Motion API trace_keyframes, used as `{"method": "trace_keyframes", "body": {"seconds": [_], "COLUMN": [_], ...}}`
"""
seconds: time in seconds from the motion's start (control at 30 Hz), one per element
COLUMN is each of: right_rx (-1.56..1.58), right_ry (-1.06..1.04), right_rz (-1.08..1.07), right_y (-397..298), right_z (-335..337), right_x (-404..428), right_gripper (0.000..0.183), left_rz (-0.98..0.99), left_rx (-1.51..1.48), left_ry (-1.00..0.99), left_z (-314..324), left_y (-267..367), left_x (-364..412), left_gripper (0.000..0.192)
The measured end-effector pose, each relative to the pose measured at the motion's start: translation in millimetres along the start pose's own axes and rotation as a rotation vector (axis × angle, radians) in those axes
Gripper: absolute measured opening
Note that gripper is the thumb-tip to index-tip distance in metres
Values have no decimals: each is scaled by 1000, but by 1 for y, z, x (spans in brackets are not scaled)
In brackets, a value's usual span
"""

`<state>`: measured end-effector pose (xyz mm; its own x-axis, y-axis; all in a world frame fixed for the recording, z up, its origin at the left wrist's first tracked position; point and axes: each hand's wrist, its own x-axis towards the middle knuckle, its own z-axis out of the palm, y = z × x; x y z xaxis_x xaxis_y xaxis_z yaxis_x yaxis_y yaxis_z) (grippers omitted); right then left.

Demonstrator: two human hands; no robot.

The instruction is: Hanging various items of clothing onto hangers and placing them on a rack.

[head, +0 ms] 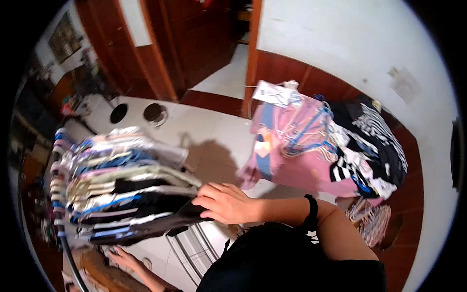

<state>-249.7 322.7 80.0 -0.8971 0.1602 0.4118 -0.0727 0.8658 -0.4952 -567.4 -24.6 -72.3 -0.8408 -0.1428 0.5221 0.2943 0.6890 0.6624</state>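
Observation:
A row of shirts and other garments (pixel 146 193) hangs on hangers from a metal clothes rail (pixel 71 261) at the left. My right hand (pixel 228 204) grips the shoulder or sleeve edge of a dark garment (pixel 182 215) at the near end of the row. Below that garment, nearer to me, is my left hand (pixel 126 258), its fingers by the row's lower edge; whether it holds anything cannot be made out. Several white and blue hangers (pixel 105 231) show between the garments.
A pink cloth-covered surface (pixel 292 179) at the right bears a heap of tangled hangers (pixel 306 135) and a pile of black, white and striped clothes (pixel 379 146). More hangers (pixel 374 222) lie below it. A metal rack (pixel 193 252) stands near my body. Behind are a stool (pixel 155 112) and a doorway (pixel 219 73).

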Motion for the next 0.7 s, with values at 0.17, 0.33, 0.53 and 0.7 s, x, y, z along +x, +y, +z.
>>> {"method": "trace_keyframes", "body": {"seconds": [0.17,0.33,0.53,0.7], "right_rx": [-94,-69,88,43], "right_ry": [-232,-342,-199,-222], "right_rz": [165,435,599,690], "right_y": [46,44,59,73], "right_z": [-7,-44,-78,-122], "right_x": [-114,-200,-287,-342], "right_gripper": [30,30,32,34], "left_rz": [-120,-249,595,746], "left_rx": [330,-108,-105,93], "left_ry": [-574,-1944,-1842,-1650], "left_z": [59,68,70,81], "left_y": [-95,66,227,259], "left_x": [-184,-319,-319,-320], "left_gripper": [60,54,53,54]}}
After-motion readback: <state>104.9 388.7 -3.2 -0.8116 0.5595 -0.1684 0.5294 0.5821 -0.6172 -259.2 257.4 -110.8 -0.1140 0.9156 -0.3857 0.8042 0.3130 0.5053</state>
